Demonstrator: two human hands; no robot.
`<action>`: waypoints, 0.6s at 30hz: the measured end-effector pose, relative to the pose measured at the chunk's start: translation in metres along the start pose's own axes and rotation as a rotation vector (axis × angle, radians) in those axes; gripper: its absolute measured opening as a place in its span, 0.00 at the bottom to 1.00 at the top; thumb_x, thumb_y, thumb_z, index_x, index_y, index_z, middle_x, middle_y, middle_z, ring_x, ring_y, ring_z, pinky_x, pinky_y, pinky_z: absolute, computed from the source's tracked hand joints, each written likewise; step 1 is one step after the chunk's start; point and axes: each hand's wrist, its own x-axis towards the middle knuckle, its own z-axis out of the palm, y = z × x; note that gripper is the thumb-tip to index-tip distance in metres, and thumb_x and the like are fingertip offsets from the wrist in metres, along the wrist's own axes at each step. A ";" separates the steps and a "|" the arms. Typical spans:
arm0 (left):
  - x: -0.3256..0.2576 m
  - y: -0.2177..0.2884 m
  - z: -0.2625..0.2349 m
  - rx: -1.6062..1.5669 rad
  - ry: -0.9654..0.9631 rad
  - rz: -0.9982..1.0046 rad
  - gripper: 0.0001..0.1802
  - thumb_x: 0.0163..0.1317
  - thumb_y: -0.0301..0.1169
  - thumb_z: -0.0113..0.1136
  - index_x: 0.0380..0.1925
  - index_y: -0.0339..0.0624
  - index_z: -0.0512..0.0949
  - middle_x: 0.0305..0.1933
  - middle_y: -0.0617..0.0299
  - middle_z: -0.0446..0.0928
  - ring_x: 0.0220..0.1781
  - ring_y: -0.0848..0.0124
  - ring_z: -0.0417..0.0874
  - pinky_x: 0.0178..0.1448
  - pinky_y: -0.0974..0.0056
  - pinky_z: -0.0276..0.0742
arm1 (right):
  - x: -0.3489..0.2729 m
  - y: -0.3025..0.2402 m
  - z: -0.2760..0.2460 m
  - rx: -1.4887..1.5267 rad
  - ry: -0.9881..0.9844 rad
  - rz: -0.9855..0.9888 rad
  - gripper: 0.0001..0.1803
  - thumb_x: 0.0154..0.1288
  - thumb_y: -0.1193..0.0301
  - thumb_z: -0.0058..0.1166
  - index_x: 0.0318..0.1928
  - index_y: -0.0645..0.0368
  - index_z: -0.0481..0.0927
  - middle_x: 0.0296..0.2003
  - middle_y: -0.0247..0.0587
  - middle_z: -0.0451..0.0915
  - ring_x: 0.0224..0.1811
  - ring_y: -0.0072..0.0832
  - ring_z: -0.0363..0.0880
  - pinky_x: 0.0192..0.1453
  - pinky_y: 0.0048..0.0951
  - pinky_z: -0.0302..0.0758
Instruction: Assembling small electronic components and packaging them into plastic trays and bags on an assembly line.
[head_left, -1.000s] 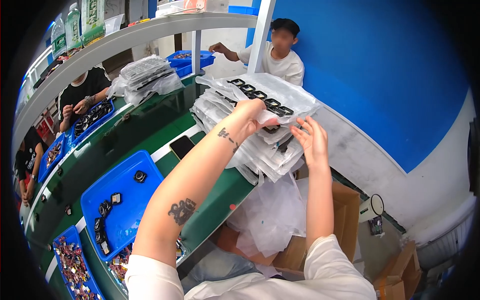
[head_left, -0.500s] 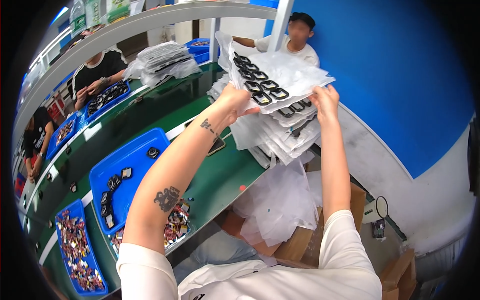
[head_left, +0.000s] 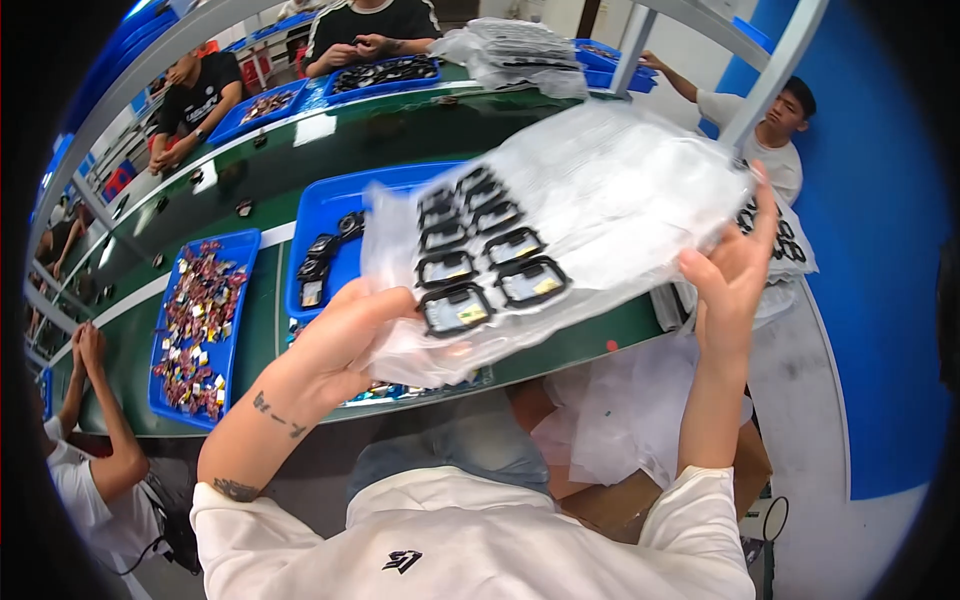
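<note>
Head view: left hand [head_left: 343,335] clamps the plastic sheet [head_left: 620,180], right hand [head_left: 732,275] seemingly gripping its edge.

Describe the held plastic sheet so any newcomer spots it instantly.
Above the green table, look between the left hand and right hand. There, a translucent plastic sheet shows two rows of black frames toward its left. Unlike the stacked sheets rightward, it is held up.

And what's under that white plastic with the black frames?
From under the white plastic, a blue tray with black pieces pokes out left, and green tabletop shows below. Whatever the plastic covers can't be seen.
</note>
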 end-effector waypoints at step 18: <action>-0.028 -0.019 -0.047 -0.750 -0.390 -0.027 0.19 0.69 0.34 0.44 0.56 0.35 0.69 0.51 0.58 0.77 0.41 0.72 0.81 0.41 0.70 0.81 | 0.042 0.011 0.049 -0.268 -0.113 0.206 0.18 0.60 0.70 0.59 0.48 0.64 0.70 0.22 0.40 0.76 0.20 0.21 0.77 0.25 0.17 0.70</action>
